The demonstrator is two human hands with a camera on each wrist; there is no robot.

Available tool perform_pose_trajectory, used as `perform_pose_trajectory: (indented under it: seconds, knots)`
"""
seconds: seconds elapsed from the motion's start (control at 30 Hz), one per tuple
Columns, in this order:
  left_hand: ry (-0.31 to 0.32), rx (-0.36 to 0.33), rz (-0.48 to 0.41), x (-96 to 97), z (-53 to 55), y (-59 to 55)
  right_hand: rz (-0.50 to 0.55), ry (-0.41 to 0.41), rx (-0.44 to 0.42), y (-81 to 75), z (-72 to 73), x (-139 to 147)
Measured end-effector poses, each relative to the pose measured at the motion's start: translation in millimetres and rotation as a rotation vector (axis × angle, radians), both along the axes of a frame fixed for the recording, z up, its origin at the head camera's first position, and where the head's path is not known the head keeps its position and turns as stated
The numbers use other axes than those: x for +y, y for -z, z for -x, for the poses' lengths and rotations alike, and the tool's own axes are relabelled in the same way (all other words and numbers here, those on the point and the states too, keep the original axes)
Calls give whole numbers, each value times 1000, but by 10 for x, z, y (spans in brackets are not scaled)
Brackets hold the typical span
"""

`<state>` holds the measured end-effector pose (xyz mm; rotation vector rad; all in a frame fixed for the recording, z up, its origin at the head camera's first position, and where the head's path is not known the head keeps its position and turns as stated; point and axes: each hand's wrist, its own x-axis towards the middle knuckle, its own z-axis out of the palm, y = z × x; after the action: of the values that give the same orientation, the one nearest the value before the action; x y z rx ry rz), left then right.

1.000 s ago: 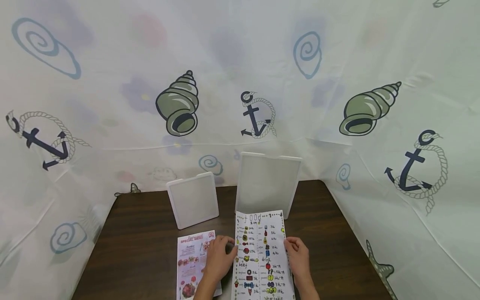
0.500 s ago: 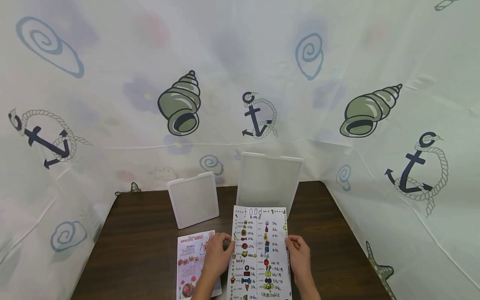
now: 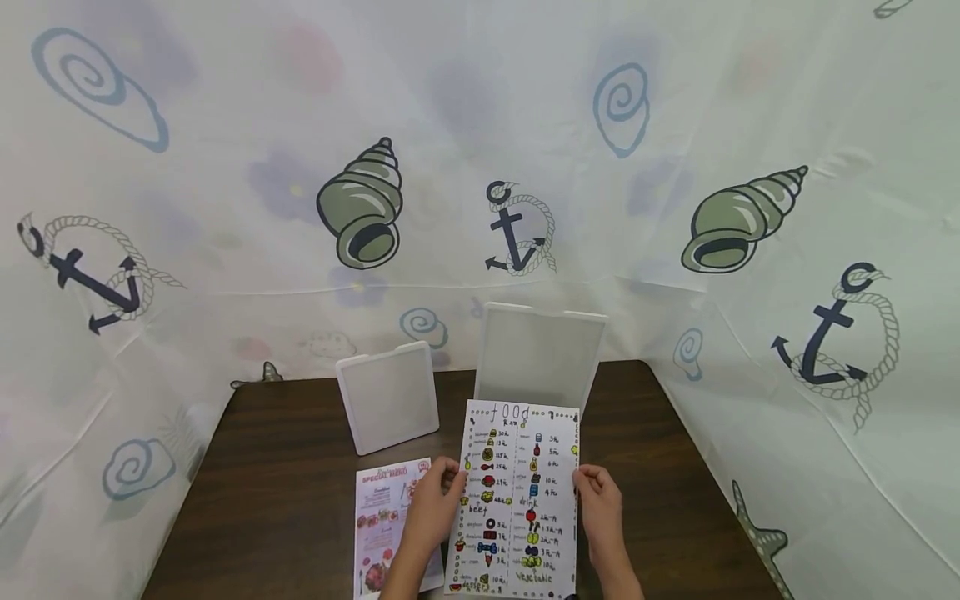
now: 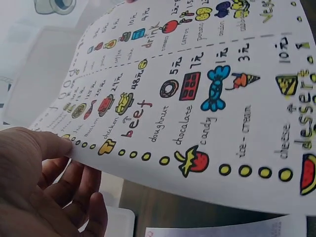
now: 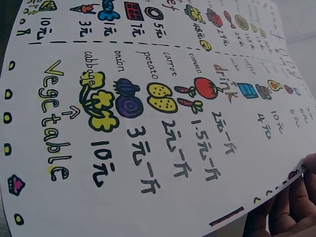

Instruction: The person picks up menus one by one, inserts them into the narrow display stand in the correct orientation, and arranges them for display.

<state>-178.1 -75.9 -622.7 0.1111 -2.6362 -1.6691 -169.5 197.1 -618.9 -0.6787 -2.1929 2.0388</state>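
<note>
A hand-drawn food menu sheet (image 3: 517, 500) stands upright before me, with coloured pictures, prices and headings such as drink, beef and vegetable. At its left edge my left hand (image 3: 435, 508) pinches the paper; the left wrist view shows the thumb on the front and the other fingers (image 4: 64, 177) behind. My right hand (image 3: 602, 508) grips the right edge between thumb and fingers, seen at the lower right corner of the right wrist view. Beside my left forearm lies a printed pink special menu (image 3: 382, 517), partly covered by that arm.
Behind the sheet a large white frame (image 3: 540, 354) leans upright on the dark wooden table (image 3: 255, 475). A smaller white frame (image 3: 388, 400) stands to its left. A patterned curtain (image 3: 450, 125) with shells and anchors hangs round the back and sides.
The menu sheet has risen in the head view, its top edge now higher and more of its lower part showing. Both hands keep hold of its edges; the frames and pink menu have stayed put.
</note>
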Motion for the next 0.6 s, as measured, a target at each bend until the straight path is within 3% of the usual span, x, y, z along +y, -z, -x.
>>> perform_pose_trajectory:
  seconds: [0.33, 0.6]
  knots:
    - [-51, 23, -38, 15, -36, -157, -23, -28, 34, -41, 57, 19]
    - [-72, 68, -43, -12, -24, -270, 55, -16, 65, -21, 46, -33]
